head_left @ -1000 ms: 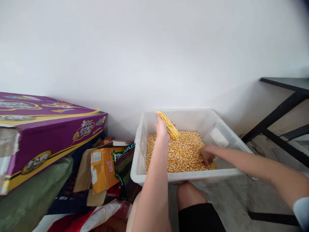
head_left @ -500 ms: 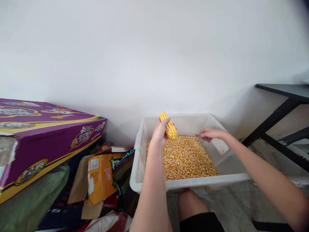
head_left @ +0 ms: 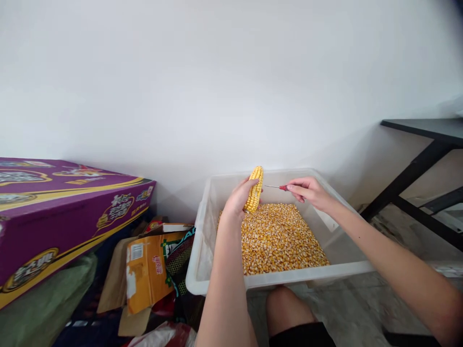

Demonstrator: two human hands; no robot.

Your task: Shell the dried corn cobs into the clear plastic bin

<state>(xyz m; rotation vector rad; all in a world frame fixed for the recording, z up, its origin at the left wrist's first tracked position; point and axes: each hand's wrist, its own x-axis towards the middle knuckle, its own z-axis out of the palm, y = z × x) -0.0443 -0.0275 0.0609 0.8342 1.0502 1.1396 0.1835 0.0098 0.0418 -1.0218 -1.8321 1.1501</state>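
My left hand [head_left: 238, 196] is wrapped round an ear of corn [head_left: 255, 189], which stands nearly upright above a white plastic tub [head_left: 285, 278]. In my right hand [head_left: 307, 191] is a screwdriver [head_left: 283, 188] with a red handle; its thin metal shaft points left toward the corn, with a small gap between tip and ear. Loose corn kernels [head_left: 282, 241] cover the tub's bottom below both hands. My right fingers hide part of the handle.
A large purple carton [head_left: 83, 207] stands at the left. Beside it lie a torn orange box [head_left: 150, 272] and a green bag [head_left: 54, 294]. A black table frame [head_left: 408, 178] is at the right. The white wall [head_left: 231, 86] rises behind the tub.
My right hand has come up and left, bringing the screwdriver near the corn. The ear has turned in my left hand, its top now leaning right rather than left.
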